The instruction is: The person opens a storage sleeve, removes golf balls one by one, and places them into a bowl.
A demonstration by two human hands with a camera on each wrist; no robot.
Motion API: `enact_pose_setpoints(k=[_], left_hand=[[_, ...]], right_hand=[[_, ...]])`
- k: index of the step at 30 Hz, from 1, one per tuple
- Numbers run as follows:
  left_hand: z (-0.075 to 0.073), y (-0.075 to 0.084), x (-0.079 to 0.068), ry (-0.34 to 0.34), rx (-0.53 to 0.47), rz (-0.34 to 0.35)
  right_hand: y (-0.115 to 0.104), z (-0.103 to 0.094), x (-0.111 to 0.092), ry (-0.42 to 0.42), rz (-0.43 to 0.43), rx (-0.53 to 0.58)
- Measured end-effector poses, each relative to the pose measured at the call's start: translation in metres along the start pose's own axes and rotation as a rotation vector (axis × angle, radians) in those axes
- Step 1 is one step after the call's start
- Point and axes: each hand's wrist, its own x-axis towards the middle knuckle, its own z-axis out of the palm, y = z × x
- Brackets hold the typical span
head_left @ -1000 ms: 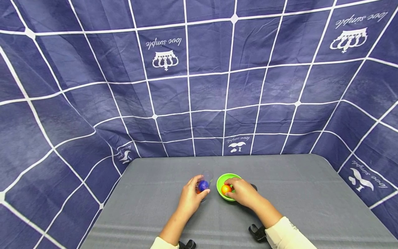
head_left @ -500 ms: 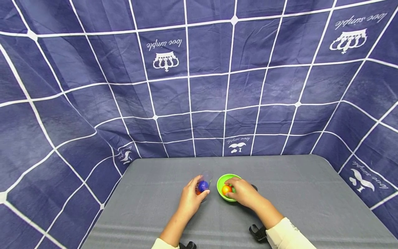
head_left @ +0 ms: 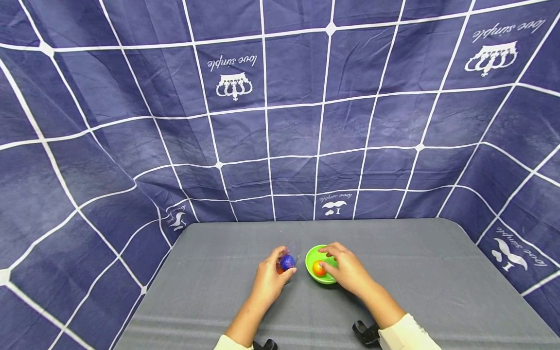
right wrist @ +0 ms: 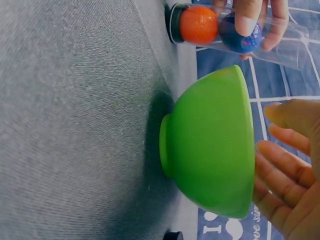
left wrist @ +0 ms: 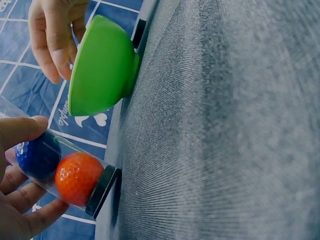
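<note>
fingers of the left hand (head_left: 268, 278) grip the tube (right wrist: 287, 50), two balls (left wrist: 79, 179) in; right hand (head_left: 351, 273) wide, third ball (head_left: 319, 269) left in bowl (right wrist: 210, 145).

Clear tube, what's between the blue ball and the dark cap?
An orange ball lies between the blue ball and the dark cap; both wrist views show it.

Left hand (left wrist: 21, 201) grips clear tube (left wrist: 59, 153); green bowl (left wrist: 100, 70) near.

Head view faces forward, downward; close wrist views share the bowl (right wrist: 210, 145).
</note>
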Motion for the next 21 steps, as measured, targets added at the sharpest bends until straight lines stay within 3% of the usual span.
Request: enact_pose_setpoints(k=[11,21], left_hand=[[-0.0022,0.0007,0.0008,-0.002,0.024,0.069],[-0.0040,0.0069,0.0033,0.050,0.233,0.226]], right_hand=[[0.0013,-0.0033,-0.0063,0.125,-0.030,0.206],[-0.0074,-0.0061,-0.0097,0.120,-0.020,0.362]])
